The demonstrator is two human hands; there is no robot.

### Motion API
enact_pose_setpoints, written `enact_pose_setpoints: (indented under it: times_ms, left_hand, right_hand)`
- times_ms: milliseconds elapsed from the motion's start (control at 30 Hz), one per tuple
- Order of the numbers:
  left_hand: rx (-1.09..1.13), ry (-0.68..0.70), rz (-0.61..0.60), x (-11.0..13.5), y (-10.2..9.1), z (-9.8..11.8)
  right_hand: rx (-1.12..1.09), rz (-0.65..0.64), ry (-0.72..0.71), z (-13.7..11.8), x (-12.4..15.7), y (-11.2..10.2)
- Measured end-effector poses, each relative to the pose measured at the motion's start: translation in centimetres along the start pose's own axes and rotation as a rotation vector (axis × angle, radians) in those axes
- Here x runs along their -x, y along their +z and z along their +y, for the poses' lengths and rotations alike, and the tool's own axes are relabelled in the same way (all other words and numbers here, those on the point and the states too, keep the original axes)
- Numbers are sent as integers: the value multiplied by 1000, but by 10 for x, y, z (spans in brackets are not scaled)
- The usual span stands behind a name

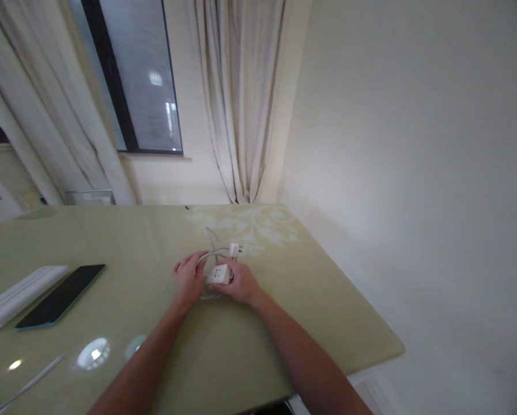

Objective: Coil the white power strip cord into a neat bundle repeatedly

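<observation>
A white power strip (219,275) with socket holes on its top face lies at the middle of the table, and my right hand (238,280) is closed around its right side. Its pale cord (212,235) is looped just beyond and to the left. My left hand (191,276) has its fingers closed on the coiled cord, beside the socket block. A white plug (234,249) with its prongs pointing right sits just above my right hand. Part of the cord is hidden behind my fingers.
A dark tablet-like slab (61,297) and a long white object (22,295) lie on the left of the glossy green table (137,242). A thin white stick-like thing (31,385) is at lower left. A wall (414,190) runs along the right; a dark object (275,407) shows at the bottom edge.
</observation>
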State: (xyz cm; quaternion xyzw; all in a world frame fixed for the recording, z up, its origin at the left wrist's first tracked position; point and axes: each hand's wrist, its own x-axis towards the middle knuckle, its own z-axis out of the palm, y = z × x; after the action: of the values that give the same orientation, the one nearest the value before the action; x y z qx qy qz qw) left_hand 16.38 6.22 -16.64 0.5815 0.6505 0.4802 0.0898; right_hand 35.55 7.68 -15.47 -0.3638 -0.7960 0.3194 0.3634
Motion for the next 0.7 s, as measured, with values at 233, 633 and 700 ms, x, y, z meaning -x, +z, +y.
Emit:
enact_pose_setpoints:
  times_ms: [233,633,700]
  left_hand:
    - [33,25,-123,-4,-7,-1]
    - [434,-206,-199,-14,-21,-15]
    - [474,-255,-204,-15,-20,-17]
  right_hand:
    - [114,94,-1,-2,-1,9]
    - [-209,425,179,9,-9,12]
    - [-256,456,217,13,-11,10]
